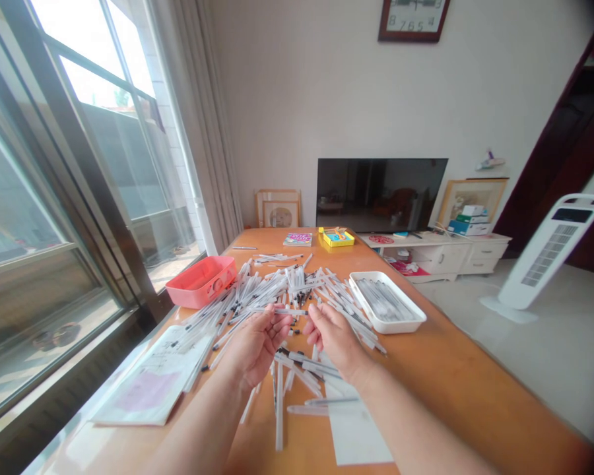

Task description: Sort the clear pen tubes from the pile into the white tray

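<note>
Between my two hands a slim translucent pen (pixel 292 311) with a dark end lies level, just above the table. The fingers of my left hand (pixel 264 336) pinch its left part, palm turned up. At the dark right end, the thumb and fingertips of my right hand (pixel 330 330) are closed; what exactly they grip there is too small to make out. Below and beyond both hands spreads a loose heap of clear pen barrels (pixel 262 287), with small black pieces scattered among them. A white tray (pixel 416 323) to the right holds a bundle of similar pens (pixel 383 300).
A pink plastic basket (pixel 198 287) stands at the left edge of the wooden table (pixel 440 402). Nearer lie a booklet (pixel 151 382) and a white sheet (pixel 359 435). A yellow box (pixel 337 239) and a colourful book (pixel 297 239) sit at the far end.
</note>
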Available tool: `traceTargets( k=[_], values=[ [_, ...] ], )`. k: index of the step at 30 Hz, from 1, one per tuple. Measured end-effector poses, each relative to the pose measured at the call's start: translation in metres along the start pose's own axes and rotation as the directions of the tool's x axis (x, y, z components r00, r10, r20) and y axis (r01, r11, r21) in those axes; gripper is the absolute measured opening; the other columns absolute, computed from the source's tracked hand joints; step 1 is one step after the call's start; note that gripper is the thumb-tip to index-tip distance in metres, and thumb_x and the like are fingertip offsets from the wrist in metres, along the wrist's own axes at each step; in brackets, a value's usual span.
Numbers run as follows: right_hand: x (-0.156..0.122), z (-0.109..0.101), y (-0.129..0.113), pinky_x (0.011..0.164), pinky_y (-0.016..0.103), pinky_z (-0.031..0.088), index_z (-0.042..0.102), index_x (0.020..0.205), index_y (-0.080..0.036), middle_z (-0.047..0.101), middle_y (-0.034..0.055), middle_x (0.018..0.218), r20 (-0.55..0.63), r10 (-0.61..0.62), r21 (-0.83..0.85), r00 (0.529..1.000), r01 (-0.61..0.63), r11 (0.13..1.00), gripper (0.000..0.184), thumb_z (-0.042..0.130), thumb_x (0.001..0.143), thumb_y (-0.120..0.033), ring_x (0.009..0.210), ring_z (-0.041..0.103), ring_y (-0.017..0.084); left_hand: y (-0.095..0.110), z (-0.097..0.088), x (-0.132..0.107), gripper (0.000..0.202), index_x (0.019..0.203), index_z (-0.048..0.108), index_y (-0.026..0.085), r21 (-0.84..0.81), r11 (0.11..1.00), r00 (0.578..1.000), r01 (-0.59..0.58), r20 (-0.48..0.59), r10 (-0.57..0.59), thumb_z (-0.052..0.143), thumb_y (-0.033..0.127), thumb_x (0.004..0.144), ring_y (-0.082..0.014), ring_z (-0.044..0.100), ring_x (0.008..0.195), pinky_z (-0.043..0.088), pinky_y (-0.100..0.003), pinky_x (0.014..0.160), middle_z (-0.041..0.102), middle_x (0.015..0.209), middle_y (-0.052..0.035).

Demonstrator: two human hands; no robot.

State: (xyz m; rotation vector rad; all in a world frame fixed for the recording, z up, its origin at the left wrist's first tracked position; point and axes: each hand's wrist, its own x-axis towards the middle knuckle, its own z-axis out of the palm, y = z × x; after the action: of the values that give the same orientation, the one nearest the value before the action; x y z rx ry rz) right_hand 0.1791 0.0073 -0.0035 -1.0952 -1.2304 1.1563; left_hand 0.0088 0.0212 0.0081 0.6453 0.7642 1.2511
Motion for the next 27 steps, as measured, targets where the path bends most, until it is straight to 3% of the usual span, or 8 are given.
traceTargets(
  k=[5, 12, 16, 23, 27],
  values=[
    [-0.004, 0.000, -0.004, 0.050, 0.020, 0.038, 0.054, 0.080, -0.019, 0.061, -0.0014, 0.070, 0.072, -0.018, 0.000, 0.997, 0.018, 1.000, 0.037, 0.053, 0.092, -0.054, 0.055, 0.050, 0.009, 0.000, 0.001, -0.002, 0.015, 0.101, 0.067, 0.011, 0.013, 1.000, 1.000, -0.005, 0.023, 0.005, 0.061, 0.022, 0.092, -0.0169, 0.072, 0.083, 0.060, -0.024, 0.073, 0.072, 0.089, -0.0113],
    [0.000, -0.005, -0.005, 0.040, 0.018, 0.020, 0.054, 0.076, -0.018, 0.054, -0.0025, 0.058, 0.165, 0.168, 0.224, 0.972, -0.203, 0.953, 0.038, 0.055, 0.090, -0.053, 0.043, 0.037, 0.005, 0.006, 0.005, -0.007, 0.021, 0.108, 0.067, 0.011, 0.084, 0.996, 0.996, -0.020, 0.089, 0.013, 0.061, 0.024, 0.092, -0.0180, 0.072, 0.086, 0.059, -0.026, 0.077, 0.072, 0.093, -0.0134],
    [0.001, -0.004, -0.005, 0.040, 0.017, 0.017, 0.055, 0.076, -0.017, 0.053, -0.0027, 0.056, 0.192, 0.240, 0.277, 0.952, -0.287, 0.917, 0.038, 0.059, 0.088, -0.053, 0.042, 0.035, 0.004, 0.005, 0.009, -0.009, 0.024, 0.110, 0.066, 0.011, 0.101, 0.994, 0.997, -0.044, 0.064, 0.038, 0.062, 0.025, 0.091, -0.0176, 0.071, 0.084, 0.058, -0.026, 0.076, 0.072, 0.090, -0.0128],
    [-0.006, 0.003, -0.007, 0.042, 0.017, 0.024, 0.062, 0.086, -0.016, 0.061, 0.0007, 0.062, 0.238, 0.201, 0.156, 0.950, -0.241, 0.958, 0.043, 0.058, 0.086, -0.059, 0.044, 0.042, 0.006, 0.001, 0.013, -0.011, 0.035, 0.120, 0.060, 0.016, 0.095, 0.994, 0.990, -0.056, 0.135, 0.043, 0.068, 0.023, 0.086, -0.0171, 0.069, 0.079, 0.057, -0.032, 0.078, 0.071, 0.100, -0.0114],
    [0.000, -0.009, -0.006, 0.044, 0.020, 0.028, 0.062, 0.086, -0.016, 0.061, 0.0002, 0.063, 0.087, 0.153, 0.034, 0.984, -0.156, 0.987, 0.041, 0.056, 0.087, -0.057, 0.045, 0.044, 0.007, 0.008, 0.009, -0.009, 0.033, 0.113, 0.062, 0.015, 0.135, 0.986, 0.995, -0.100, 0.040, 0.095, 0.069, 0.027, 0.084, -0.0125, 0.062, 0.069, 0.053, -0.025, 0.066, 0.068, 0.087, -0.0065]
  ],
)
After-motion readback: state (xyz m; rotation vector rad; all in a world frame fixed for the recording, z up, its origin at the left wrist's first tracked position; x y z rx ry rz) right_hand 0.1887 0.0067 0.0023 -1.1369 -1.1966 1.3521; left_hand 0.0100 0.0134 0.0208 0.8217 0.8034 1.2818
